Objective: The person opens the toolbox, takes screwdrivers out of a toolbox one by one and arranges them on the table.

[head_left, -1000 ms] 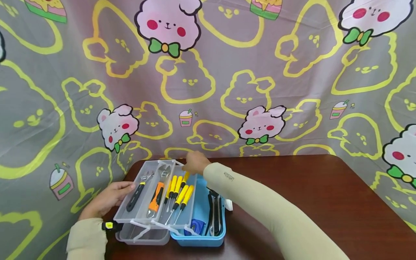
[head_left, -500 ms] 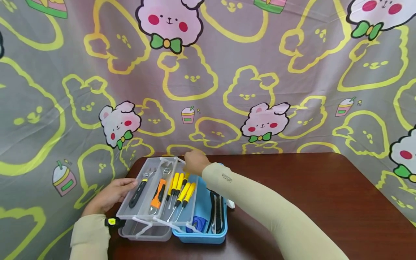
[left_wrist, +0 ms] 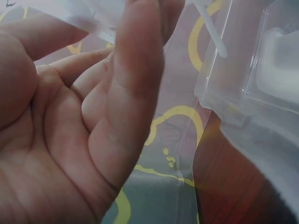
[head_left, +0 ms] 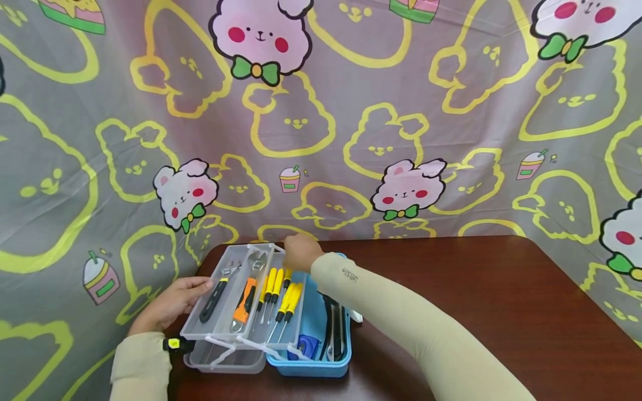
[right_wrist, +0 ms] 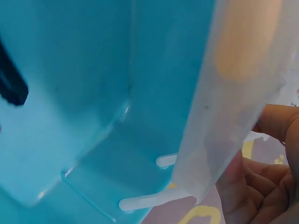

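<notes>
Right of overhanging tray (head_left: pixel 293 333), blue box (head_left: pixel 321 369) lies open.

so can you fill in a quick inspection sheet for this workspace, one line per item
Surface: dark brown table.
Job's things: open blue toolbox with raised clear trays holding a black-handled wrench, an orange tool and yellow-handled screwdrivers; lower in the box, a blue item, probably a tape measure, and black tools.
Clutter: small white piece at the toolbox's right side, partly hidden by the right sleeve; possibly a latch.
Grips: left grip holds the trays' left edge; right grip pinches them at the far end.
Cables: nothing seen.
Surroundings: cartoon-print cloth behind and beside the table.
</notes>
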Demonstrator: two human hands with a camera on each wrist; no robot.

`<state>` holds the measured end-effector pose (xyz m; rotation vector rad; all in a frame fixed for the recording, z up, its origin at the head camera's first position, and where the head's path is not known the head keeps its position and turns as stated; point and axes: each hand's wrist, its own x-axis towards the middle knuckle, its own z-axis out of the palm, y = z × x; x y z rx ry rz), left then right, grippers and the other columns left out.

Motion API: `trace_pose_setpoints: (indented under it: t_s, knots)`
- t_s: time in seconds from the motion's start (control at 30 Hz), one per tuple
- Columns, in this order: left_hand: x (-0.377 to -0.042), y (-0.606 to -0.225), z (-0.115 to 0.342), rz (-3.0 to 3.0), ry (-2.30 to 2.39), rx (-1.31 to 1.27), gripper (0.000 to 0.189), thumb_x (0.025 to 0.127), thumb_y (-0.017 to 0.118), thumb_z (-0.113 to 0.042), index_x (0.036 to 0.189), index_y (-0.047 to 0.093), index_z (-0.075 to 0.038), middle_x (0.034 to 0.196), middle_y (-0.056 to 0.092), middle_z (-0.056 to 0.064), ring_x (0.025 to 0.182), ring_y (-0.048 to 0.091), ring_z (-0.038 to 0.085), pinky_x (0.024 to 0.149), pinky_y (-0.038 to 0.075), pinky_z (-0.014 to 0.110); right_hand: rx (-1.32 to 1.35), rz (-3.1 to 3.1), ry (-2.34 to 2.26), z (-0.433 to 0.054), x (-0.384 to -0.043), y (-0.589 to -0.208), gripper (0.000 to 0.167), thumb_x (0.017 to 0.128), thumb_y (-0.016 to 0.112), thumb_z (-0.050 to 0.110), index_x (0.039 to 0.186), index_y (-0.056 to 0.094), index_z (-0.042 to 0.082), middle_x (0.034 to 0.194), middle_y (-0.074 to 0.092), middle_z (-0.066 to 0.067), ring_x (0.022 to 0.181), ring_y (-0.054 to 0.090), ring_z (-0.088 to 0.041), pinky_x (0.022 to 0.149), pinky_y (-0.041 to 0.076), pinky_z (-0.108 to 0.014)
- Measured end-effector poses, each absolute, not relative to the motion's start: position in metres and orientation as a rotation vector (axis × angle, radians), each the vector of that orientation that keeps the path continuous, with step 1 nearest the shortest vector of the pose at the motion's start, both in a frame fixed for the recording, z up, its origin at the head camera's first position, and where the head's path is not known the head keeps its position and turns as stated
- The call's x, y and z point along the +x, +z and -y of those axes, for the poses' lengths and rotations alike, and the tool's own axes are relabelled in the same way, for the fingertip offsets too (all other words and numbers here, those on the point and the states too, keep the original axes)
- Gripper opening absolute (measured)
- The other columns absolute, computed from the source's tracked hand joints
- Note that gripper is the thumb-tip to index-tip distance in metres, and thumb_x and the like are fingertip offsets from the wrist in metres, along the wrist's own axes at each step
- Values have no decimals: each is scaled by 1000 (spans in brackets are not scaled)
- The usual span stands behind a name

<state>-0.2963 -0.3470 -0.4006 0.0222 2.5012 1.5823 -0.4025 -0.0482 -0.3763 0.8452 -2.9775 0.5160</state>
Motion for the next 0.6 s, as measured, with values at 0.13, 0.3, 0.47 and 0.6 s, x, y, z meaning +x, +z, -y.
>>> trace_pose_setpoints:
  t_s: [0.13,0.3,0.47,0.6]
  knots:
    - [-297,-400,347,-2480,1595,46,59,101,54,-31,136,44,14,101,69,14,81,69,29,70,57,42,787,2988,719,47,-402,-375,29,83,75,21,110,69,10,85,61,2,70,55,-19,59,47,-29]
    - [-298,-398,347,-2473,1604,57,59,102,53,-31,138,41,15,103,69,15,83,69,30,71,57,43,766,2925,909,44,-401,-377,40,81,77,20,120,67,11,98,64,3,77,56,-19,63,49,-29]
    - [-298,-398,347,-2495,1596,63,60,101,53,-31,137,42,15,103,69,16,83,69,29,71,57,42,714,2879,1118,41,-398,-380,45,82,77,20,123,65,7,117,65,-4,82,57,-19,70,51,-31]
    - [-297,-399,345,-2489,1599,58,58,102,53,-30,137,42,16,102,69,15,82,69,28,70,57,42,633,2871,1309,40,-395,-382,50,83,79,25,126,63,5,113,66,-5,82,60,-16,72,53,-31]
